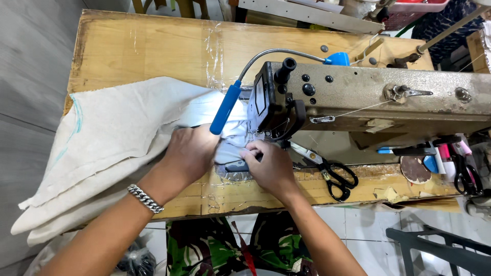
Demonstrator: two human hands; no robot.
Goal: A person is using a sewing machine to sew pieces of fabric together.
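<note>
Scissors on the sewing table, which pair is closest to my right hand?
The black-handled scissors lying just right of your right hand, beside the needle area. The other pair sits far off at the table's right end among the clutter.

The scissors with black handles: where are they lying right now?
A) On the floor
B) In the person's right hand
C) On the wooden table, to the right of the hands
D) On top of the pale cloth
C: the scissors lie on the wooden table, just past the right hand, which rests on the cloth by the sewing machine.
</note>
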